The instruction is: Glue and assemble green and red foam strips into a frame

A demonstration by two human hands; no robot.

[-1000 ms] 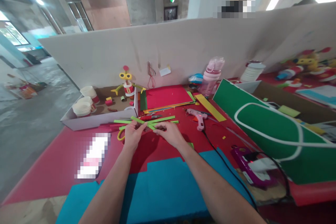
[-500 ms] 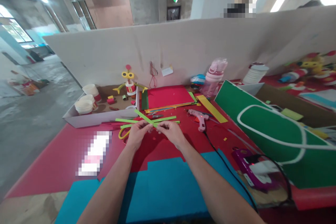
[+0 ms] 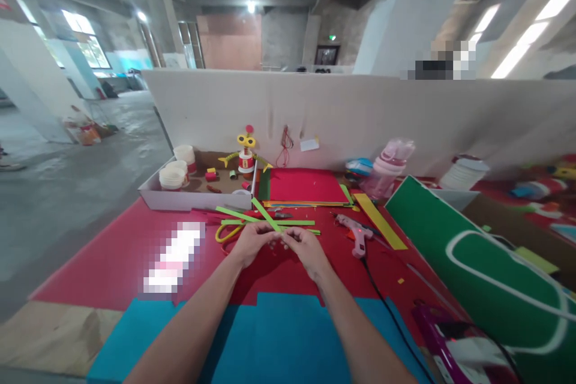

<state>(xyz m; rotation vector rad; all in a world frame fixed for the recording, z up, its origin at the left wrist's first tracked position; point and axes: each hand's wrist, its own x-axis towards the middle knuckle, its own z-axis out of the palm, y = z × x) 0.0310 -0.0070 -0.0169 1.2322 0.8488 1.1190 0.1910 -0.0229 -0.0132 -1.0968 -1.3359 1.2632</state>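
Between my two hands is a narrow light-green paper strip, its long end pointing up and to the left. My left hand pinches it near its lower end. Close beside it, my right hand grips the same end with thumb and fingertips. More green strips lie crossed on the red table cover just beyond my fingers. Yellow-handled scissors rest left of my left hand, partly under the strips. A pink glue gun lies to the right of my right hand.
A white tray holds paper cups and a small yellow-eyed figure. Coloured sheets are stacked at the back. On the right are a yellow strip, a pink bottle, a green board and a purple power strip. Blue sheets lie in front.
The head view has shifted, so the whole scene sits lower and further right. Both hands still hold the strip together at its lower end.
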